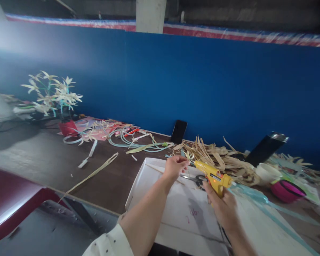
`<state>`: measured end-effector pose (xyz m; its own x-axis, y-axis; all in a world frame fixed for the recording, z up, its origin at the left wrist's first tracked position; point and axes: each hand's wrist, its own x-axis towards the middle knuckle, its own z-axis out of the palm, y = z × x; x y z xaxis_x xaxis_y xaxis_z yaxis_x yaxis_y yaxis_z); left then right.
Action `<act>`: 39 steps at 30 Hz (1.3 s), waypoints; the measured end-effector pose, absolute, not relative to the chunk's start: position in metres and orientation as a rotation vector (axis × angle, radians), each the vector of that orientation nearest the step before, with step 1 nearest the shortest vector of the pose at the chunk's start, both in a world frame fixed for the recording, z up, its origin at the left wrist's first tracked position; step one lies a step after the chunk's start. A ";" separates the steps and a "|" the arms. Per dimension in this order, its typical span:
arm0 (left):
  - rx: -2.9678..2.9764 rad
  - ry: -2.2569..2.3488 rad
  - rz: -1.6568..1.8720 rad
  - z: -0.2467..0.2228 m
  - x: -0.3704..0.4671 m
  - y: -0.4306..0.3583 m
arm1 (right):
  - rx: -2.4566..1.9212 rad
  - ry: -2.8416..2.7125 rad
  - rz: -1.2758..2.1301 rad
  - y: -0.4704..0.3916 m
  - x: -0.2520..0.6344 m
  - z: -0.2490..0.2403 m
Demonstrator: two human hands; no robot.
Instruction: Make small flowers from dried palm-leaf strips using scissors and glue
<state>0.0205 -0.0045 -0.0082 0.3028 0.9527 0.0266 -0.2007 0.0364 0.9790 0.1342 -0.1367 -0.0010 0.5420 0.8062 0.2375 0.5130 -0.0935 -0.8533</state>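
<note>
My right hand is wrapped round the handle of a yellow hot glue gun, its nozzle pointing left. At the nozzle tip, my left hand pinches a small pale husk flower between thumb and fingertips. Whether the nozzle touches the flower I cannot tell. Below both hands lies a white cardboard box lid with red handwriting. Scissors with black handles rest on it, partly hidden behind the right hand and the glue gun. A thin stick lies near my left wrist.
Dried husks are heaped behind the lid. A phone leans on the blue partition. A black flask, white cup and pink bowl stand right. Husk flowers in a red pot and coiled tubing are left.
</note>
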 end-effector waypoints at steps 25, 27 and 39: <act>1.203 0.842 1.071 -0.016 0.022 -0.001 | -1.623 -1.050 0.496 -0.133 0.151 -0.016; 1.208 0.847 1.074 -0.015 0.022 -0.001 | -1.616 -1.077 0.485 -0.133 0.149 -0.015; 1.210 0.855 1.073 -0.013 0.022 -0.003 | -1.648 -1.116 0.457 -0.131 0.146 -0.012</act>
